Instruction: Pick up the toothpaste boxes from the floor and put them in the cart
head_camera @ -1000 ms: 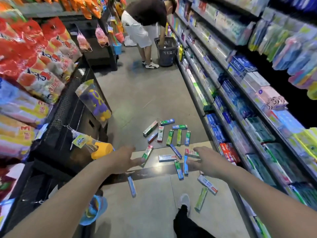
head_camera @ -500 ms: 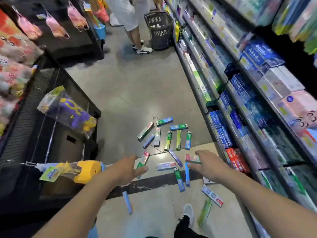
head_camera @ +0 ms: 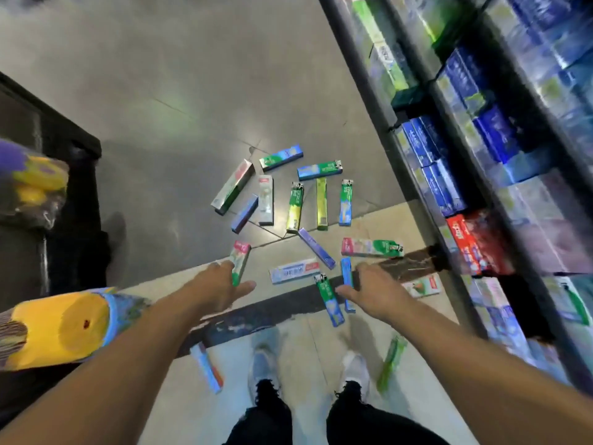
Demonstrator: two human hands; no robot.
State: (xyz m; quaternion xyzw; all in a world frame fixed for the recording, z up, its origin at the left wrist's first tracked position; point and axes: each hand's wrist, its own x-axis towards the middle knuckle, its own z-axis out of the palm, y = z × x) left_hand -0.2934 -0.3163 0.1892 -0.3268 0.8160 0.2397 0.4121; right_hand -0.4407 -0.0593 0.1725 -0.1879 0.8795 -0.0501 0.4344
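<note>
Several toothpaste boxes lie scattered on the floor ahead of my feet, among them a white and red one (head_camera: 294, 270), a green and blue one (head_camera: 329, 299) and a pink and green one (head_camera: 371, 247). My left hand (head_camera: 215, 285) reaches down over the floor with fingers relaxed, next to a pink and green box (head_camera: 240, 262). Over a blue box (head_camera: 347, 276) hovers my right hand (head_camera: 372, 290), fingers also extended and holding nothing. No cart is in view.
Shelves (head_camera: 455, 162) stocked with boxed goods run along the right. A dark display stand (head_camera: 64, 194) with hanging yellow and purple toys (head_camera: 61, 329) stands on the left. My two shoes (head_camera: 264, 361) stand on the pale tile behind the boxes. Grey floor (head_camera: 179, 91) stretches ahead.
The view has tilted down toward the floor, so the other person and basket have left view. Both hands have dropped closer to the boxes.
</note>
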